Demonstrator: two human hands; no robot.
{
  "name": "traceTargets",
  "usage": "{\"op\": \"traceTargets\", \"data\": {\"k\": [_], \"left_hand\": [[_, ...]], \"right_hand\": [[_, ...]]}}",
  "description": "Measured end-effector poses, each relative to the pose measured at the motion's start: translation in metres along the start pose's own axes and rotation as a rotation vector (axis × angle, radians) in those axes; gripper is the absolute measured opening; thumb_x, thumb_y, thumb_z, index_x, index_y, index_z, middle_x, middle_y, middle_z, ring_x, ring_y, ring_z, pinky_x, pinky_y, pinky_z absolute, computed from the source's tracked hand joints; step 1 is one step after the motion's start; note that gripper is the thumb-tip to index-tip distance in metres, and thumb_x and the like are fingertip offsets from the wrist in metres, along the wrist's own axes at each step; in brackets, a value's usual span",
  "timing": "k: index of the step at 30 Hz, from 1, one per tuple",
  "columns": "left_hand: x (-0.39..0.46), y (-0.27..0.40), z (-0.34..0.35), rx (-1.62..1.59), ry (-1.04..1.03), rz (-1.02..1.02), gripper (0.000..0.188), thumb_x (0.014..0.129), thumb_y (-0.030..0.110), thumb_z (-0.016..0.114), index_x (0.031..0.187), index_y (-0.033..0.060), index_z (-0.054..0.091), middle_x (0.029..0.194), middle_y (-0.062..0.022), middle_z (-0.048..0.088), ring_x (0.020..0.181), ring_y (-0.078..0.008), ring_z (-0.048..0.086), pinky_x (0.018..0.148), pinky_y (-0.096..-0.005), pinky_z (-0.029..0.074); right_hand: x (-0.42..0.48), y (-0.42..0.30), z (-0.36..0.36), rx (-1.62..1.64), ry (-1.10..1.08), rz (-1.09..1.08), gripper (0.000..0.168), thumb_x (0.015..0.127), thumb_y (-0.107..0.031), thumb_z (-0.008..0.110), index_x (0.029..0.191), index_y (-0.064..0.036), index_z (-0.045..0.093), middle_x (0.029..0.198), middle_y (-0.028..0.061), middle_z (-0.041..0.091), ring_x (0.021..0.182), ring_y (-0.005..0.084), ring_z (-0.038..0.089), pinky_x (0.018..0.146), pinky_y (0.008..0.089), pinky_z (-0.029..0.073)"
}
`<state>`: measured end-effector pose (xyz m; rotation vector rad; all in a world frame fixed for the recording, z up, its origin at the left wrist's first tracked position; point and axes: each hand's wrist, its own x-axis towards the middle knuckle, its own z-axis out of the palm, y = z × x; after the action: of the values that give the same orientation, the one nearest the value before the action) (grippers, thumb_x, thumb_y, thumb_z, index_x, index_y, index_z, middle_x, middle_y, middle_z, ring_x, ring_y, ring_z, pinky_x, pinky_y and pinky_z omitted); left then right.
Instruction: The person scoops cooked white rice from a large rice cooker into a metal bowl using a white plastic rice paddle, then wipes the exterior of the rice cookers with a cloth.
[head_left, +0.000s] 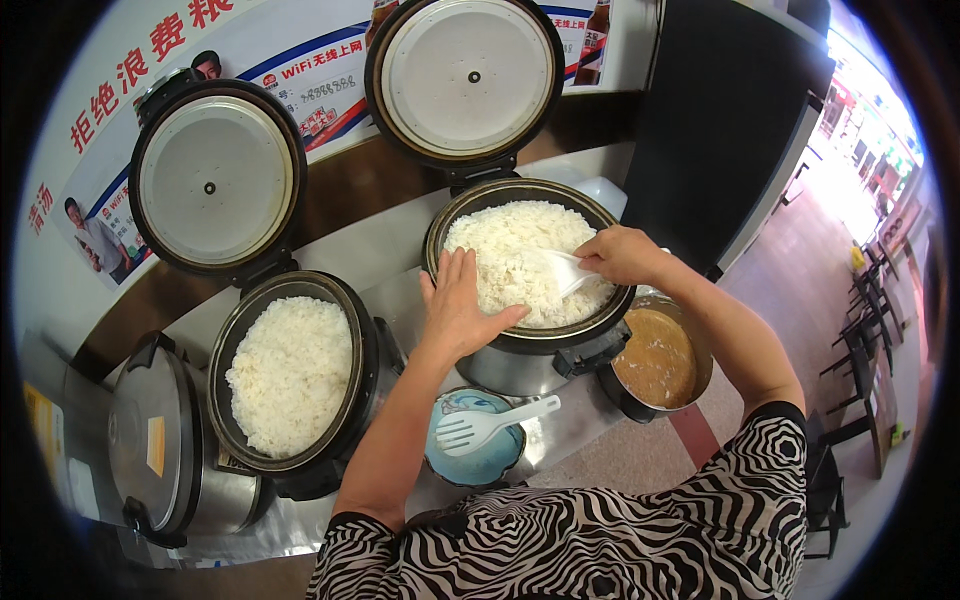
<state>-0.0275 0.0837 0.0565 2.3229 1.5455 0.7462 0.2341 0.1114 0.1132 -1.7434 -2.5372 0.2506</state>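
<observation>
White rice (517, 229) fills the right-hand rice cooker (551, 337), whose round lid (431, 82) stands raised behind it. My right hand (626, 255) grips a white rice paddle (568, 271) by its handle, and the blade is partly sunk in the rice. My left hand (459, 315) lies at the cooker's near left rim with the thumb spread away from the fingers. It holds nothing. Below that cooker, a white slotted spatula (480, 431) rests across a blue ceramic bowl (480, 469).
A second rice cooker (360, 382) holding rice (292, 375) stands left, its lid (214, 180) up. Farther left sits a closed cooker (150, 442). A metal pot (701, 367) of brown liquid (652, 356) is at the right, beside the tiled floor (619, 457). Tables and chairs (862, 337) line the far right.
</observation>
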Motion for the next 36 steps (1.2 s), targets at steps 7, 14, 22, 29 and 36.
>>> {"op": "traceTargets", "data": {"k": [7,14,22,29,36], "left_hand": [[0.002,0.001,0.006,-0.005,0.046,-0.049,0.106,0.070,0.059,0.065,0.137,-0.0105,0.020,0.142,-0.0271,0.026,0.136,-0.0381,0.016,0.109,-0.0533,0.005],[0.035,0.006,0.019,0.129,0.292,0.023,0.097,0.068,0.056,0.065,0.131,-0.0084,0.030,0.132,-0.0238,0.036,0.127,-0.0364,0.029,0.103,-0.0595,0.015],[0.123,0.041,0.032,-0.676,0.626,-0.020,0.074,0.082,0.050,0.057,0.133,0.0005,0.035,0.137,-0.0254,0.030,0.127,-0.0387,0.029,0.104,-0.0446,0.026],[0.153,0.022,0.044,-2.235,0.117,-0.458,0.053,0.089,0.049,0.046,0.114,0.0027,0.049,0.106,-0.0133,0.060,0.092,-0.0278,0.062,0.080,-0.0430,0.051],[0.109,-0.038,-0.030,-2.130,0.429,-0.367,0.043,0.089,0.045,0.048,0.096,0.0040,0.058,0.093,-0.0109,0.064,0.085,-0.0253,0.063,0.079,-0.0382,0.050]], "right_hand": [[0.028,-0.031,0.021,0.300,-0.054,0.017,0.025,0.083,-0.026,0.057,0.100,-0.010,0.068,0.087,0.0137,0.067,0.075,0.0253,0.064,0.070,0.0355,0.050],[0.033,-0.025,0.040,0.697,0.060,0.151,0.024,0.086,-0.021,0.056,0.096,-0.003,0.067,0.063,0.0044,0.059,0.047,0.0104,0.051,0.044,0.0261,0.042],[0.010,0.013,-0.004,0.686,0.221,0.185,0.022,0.088,-0.017,0.053,0.077,-0.002,0.064,0.051,-0.0014,0.049,0.040,0.0066,0.043,0.037,0.0227,0.034],[0.009,-0.003,-0.031,0.627,0.191,0.170,0.021,0.087,-0.015,0.052,0.079,0.000,0.065,0.051,0.0003,0.051,0.038,0.0066,0.043,0.036,0.0219,0.033],[0.044,-0.084,-0.053,0.546,0.112,-0.068,0.022,0.087,-0.016,0.054,0.078,0.002,0.065,0.051,0.0012,0.049,0.040,0.0086,0.044,0.038,0.0234,0.035]]}}
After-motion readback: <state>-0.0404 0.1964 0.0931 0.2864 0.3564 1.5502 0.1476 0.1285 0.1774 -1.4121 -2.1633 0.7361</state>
